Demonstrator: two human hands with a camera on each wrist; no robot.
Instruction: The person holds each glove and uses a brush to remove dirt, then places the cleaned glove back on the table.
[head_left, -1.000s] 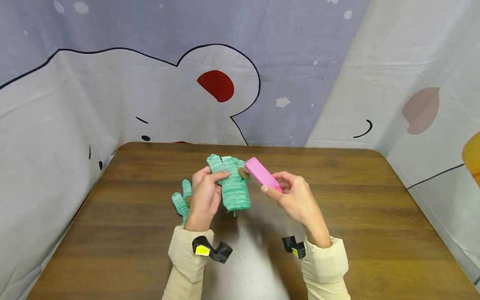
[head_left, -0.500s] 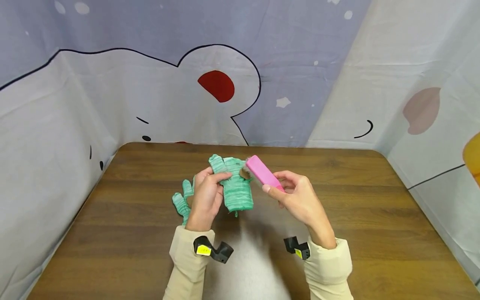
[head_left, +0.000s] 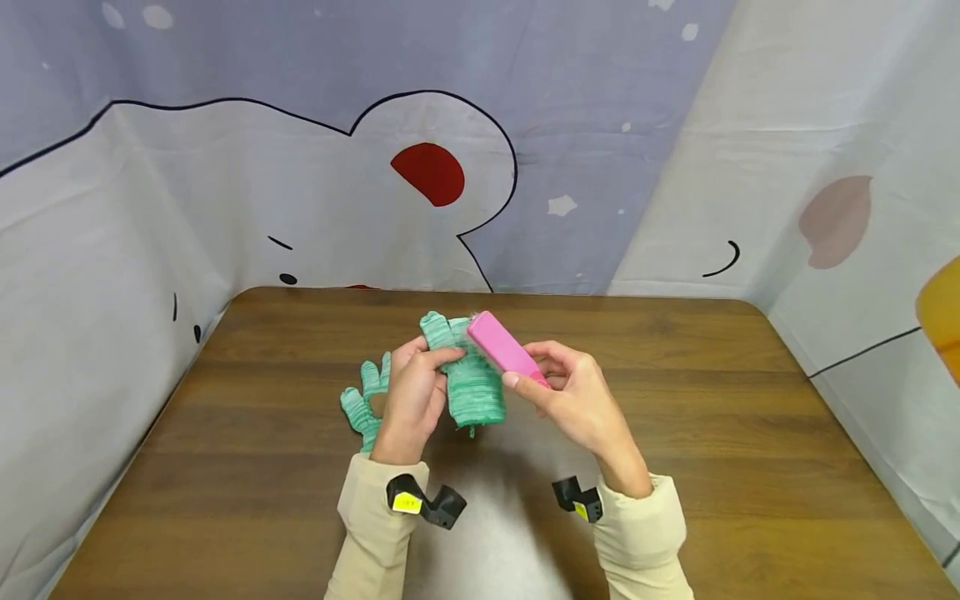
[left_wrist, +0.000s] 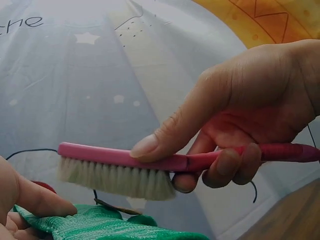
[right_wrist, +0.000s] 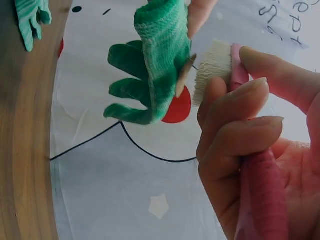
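My left hand [head_left: 412, 396] holds up a green striped knit glove [head_left: 477, 398], its thumb lying across the front near the glove's fingers. A brown patch [right_wrist: 185, 77] stands out from the glove in the right wrist view; the brush hides it in the head view. With my right hand [head_left: 583, 404] I grip a pink brush [left_wrist: 110, 154], thumb along its back and fingers curled round the handle. Its pale bristles [left_wrist: 115, 179] face the glove, a small gap showing between them and the patch in the right wrist view.
A second green glove [head_left: 363, 410] lies on the wooden table [head_left: 225, 500] to the left, partly hidden by my left hand and wrist. Behind the table hangs a printed cloth [head_left: 315, 192], with more cloth along both sides.
After a slight drift right, my right hand has moved left with the brush, which now overlaps more of the glove and covers the brown patch. My left hand stays nearly still.
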